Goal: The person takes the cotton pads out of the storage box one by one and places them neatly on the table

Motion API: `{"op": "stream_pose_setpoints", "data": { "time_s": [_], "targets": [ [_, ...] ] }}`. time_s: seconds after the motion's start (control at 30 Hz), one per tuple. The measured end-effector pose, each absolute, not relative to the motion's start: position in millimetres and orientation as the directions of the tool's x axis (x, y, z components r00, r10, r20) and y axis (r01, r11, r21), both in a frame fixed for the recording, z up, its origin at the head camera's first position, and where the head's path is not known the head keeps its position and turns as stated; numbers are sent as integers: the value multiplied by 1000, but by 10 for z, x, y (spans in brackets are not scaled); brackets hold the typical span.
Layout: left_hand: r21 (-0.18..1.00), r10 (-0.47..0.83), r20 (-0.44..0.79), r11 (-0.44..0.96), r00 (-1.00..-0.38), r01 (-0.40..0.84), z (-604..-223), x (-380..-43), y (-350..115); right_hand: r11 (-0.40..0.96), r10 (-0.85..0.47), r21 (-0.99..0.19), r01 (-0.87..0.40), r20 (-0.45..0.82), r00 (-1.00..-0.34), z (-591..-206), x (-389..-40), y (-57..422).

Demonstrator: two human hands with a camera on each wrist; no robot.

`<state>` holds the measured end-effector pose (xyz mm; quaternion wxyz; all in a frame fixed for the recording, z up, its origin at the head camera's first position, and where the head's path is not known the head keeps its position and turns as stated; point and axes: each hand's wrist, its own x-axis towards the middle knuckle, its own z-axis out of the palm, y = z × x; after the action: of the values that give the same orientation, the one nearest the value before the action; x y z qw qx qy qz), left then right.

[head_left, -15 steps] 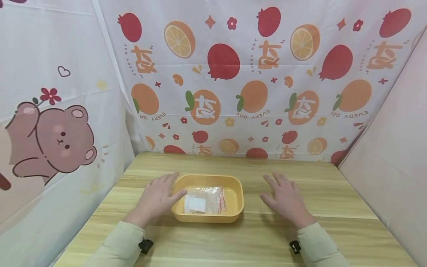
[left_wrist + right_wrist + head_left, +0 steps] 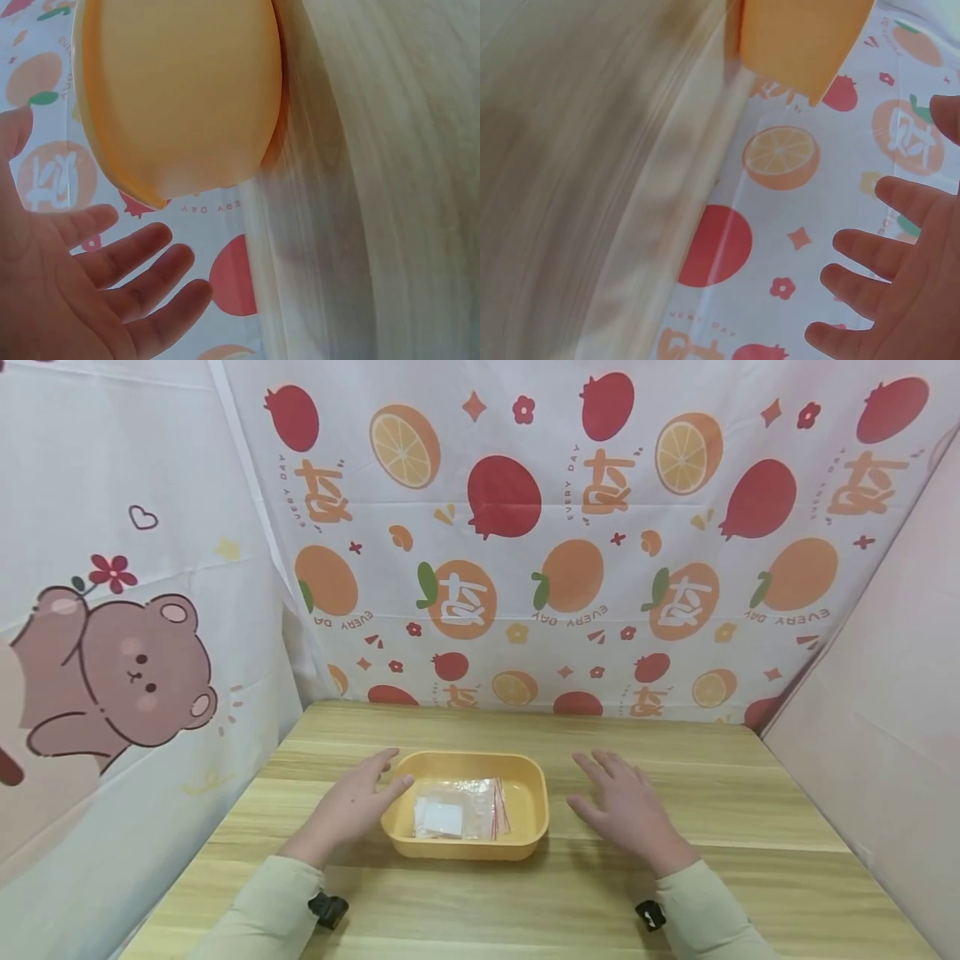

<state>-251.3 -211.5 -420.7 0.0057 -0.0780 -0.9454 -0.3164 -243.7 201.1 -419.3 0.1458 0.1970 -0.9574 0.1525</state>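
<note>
A yellow plastic tray with rounded corners stands on the wooden table. In it lie several clear zip bags with red-striped edges, and a white rectangular piece shows at their left end. My left hand is at the tray's left end, fingers spread and thumb over the rim. The left wrist view shows this hand with its palm turned towards the tray wall, holding nothing. Off the tray's right end my right hand hovers with straight, spread fingers, a gap between it and the tray.
The pale wooden table reaches back to a fruit-print cloth. A white cloth with a bear drawing hangs at the left, and a plain pale cloth at the right. A black strap piece sits at the left cuff.
My right hand has moved left, closer to the tray. The left hand has shifted slightly left and turned a little. The tray and bags stay where they were.
</note>
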Motion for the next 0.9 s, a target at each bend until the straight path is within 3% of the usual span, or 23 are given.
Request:
{"op": "stream_pose_setpoints", "data": {
  "time_s": [0.13,0.33,0.6,0.9],
  "targets": [
    [679,135,5,727,-991,102,-4199,-2537,-2138,862,-350,-247,-442,340,-873,-4166,-2426,1952],
    [712,130,-29,698,-991,71,-4207,-2570,-2160,839,-375,-278,-467,326,-868,-4144,-2411,1881],
    [753,121,-70,657,-990,27,-4233,-2636,-2205,792,-372,-414,-449,257,-892,-4103,-2416,1784],
    [892,122,-173,440,-977,-103,-4364,-2753,-2303,705,-390,-566,-427,193,-900,-4037,-2450,1644]
  ]
}}
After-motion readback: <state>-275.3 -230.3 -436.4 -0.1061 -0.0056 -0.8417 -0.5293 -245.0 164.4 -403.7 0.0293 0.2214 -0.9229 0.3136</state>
